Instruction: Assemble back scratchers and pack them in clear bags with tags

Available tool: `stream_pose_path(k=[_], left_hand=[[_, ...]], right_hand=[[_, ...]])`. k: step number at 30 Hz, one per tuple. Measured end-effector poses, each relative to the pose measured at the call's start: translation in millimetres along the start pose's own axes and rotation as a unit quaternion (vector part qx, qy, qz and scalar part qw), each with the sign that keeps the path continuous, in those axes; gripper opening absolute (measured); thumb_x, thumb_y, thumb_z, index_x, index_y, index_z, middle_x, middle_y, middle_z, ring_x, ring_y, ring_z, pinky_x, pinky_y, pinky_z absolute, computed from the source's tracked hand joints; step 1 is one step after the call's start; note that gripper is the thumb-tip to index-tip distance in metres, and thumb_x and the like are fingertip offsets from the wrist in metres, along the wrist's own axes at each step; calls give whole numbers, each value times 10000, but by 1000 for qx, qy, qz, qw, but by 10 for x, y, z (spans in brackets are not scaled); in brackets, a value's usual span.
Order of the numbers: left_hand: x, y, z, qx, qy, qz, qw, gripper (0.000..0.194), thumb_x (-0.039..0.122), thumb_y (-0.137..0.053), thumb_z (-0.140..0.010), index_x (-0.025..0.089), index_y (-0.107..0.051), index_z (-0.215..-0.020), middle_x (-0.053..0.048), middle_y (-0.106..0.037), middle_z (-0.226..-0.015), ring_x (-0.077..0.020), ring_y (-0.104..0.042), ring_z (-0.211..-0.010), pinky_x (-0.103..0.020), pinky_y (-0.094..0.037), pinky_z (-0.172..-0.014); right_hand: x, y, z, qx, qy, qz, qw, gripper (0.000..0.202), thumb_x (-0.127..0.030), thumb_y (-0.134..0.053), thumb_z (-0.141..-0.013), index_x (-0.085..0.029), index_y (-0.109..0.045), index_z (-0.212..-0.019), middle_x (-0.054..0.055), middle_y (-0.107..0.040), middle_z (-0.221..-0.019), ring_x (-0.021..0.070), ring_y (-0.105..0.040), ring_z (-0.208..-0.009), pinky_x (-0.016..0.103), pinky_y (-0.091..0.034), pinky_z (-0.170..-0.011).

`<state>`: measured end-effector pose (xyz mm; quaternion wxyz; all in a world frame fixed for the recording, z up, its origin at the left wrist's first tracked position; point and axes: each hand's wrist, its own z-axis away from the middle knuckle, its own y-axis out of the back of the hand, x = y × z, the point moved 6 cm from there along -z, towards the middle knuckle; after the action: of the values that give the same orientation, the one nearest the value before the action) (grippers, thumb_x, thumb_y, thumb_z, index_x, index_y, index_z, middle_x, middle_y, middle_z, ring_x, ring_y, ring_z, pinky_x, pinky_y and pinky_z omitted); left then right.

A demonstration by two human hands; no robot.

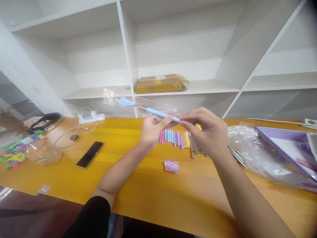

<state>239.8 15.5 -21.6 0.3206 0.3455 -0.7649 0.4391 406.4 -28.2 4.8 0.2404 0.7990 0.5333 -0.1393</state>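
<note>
A light blue back scratcher [158, 113] with a hand-shaped head and a thin metal rod is held up above the table, its head toward the left. Clear plastic wrap [109, 96] shows around its head and along the rod. My left hand [154, 129] grips the handle from below, thumb on top. Closed in a pinch at the handle's right end is my right hand [205, 127]. Beneath the hands lie rows of pink, blue, purple and yellow handle tubes [173, 137] and several metal rods [194, 145], partly hidden by my right hand. A small stack of purple cards [171, 166] lies nearer to me.
On the left are a phone [90, 154], a clear orange-tinted jar [43, 152], colourful toys [15, 152] and a power strip [91, 117]. Plastic bags [257, 152] and a purple box [279, 145] stand right. A taped cardboard parcel [160, 83] sits on the shelf.
</note>
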Motion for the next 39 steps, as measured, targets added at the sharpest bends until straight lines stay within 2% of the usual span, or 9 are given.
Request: stream_pose_path(k=[4, 10, 14, 17, 21, 26, 33, 35, 39], left_hand=[[6, 56, -28, -8, 20, -32, 999, 422, 446, -991, -758, 126, -835, -984, -118, -859, -994, -268, -840, -961, -463, -676, -1006], [-142, 65, 0, -48, 73, -107, 990, 477, 512, -948, -807, 115, -831, -1043, -138, -856, -1016, -268, -844, -938, -379, -686, -901], [-165, 59, 13, -46, 86, -120, 988, 541, 553, -942, -795, 100, -817, -1063, -150, -850, -1008, -268, -840, -920, -366, -683, -874], [-130, 28, 6, -63, 89, -111, 988, 534, 533, -944, -797, 98, -818, -1080, -154, -847, -1010, -252, -834, -902, -363, -684, -873], [-101, 13, -18, -76, 97, -116, 986, 513, 553, -951, -772, 98, -822, -971, -151, -841, -953, -223, -815, -826, -339, -673, -830], [-76, 57, -53, -72, 92, -124, 985, 534, 644, -850, -855, 113, -802, -886, -135, -825, -881, -208, -796, -804, -321, -651, -810], [116, 147, -87, -74, 74, -141, 984, 442, 534, -881, -871, 120, -768, -977, -98, -811, -875, -164, -764, -755, -267, -623, -739], [148, 144, -85, -83, 80, -143, 983, 458, 524, -884, -870, 121, -748, -1039, -95, -805, -872, -166, -757, -738, -270, -615, -714], [130, 134, -75, -100, 100, -161, 977, 533, 519, -878, -881, 138, -701, -1209, -106, -810, -956, -166, -756, -742, -286, -618, -724]], right_hand=[[-104, 71, -41, 6, 73, 83, 994, 37, -266, -812, -973, -291, -826, -996, 24, -713, -915, 136, -603, -697, 323, -537, -653], [-154, 110, -41, 27, 111, 118, 986, 104, -267, -844, -946, -258, -741, -953, 25, -650, -957, 120, -569, -664, 334, -530, -662], [-166, 106, -21, 33, 136, 145, 980, 154, -261, -833, -957, -260, -703, -1039, 32, -639, -1026, 107, -574, -655, 334, -545, -678], [-163, 91, -17, 9, 124, 156, 980, 137, -279, -798, -986, -273, -699, -1080, 46, -636, -1065, 119, -596, -686, 338, -558, -691], [-161, 35, -1, -37, 90, 157, 983, 71, -316, -747, -1018, -275, -708, -1061, 57, -644, -1079, 140, -615, -725, 329, -554, -663], [-165, -10, 5, -72, 80, 146, 983, 61, -310, -705, -1045, -251, -690, -1043, 51, -655, -1078, 130, -617, -731, 311, -537, -666], [-152, 100, -35, -185, 123, 59, 973, 287, -454, -850, -937, -288, -741, -1145, 55, -674, -1121, 158, -640, -802, 337, -571, -752], [-145, 139, -42, -167, 134, 80, 974, 190, -409, -791, -995, -308, -773, -1156, 56, -659, -1114, 159, -639, -824, 338, -565, -757], [-205, 144, -46, -112, 172, 111, 972, 78, -317, -741, -1030, -317, -808, -988, 59, -666, -1075, 182, -647, -881, 367, -556, -784]])
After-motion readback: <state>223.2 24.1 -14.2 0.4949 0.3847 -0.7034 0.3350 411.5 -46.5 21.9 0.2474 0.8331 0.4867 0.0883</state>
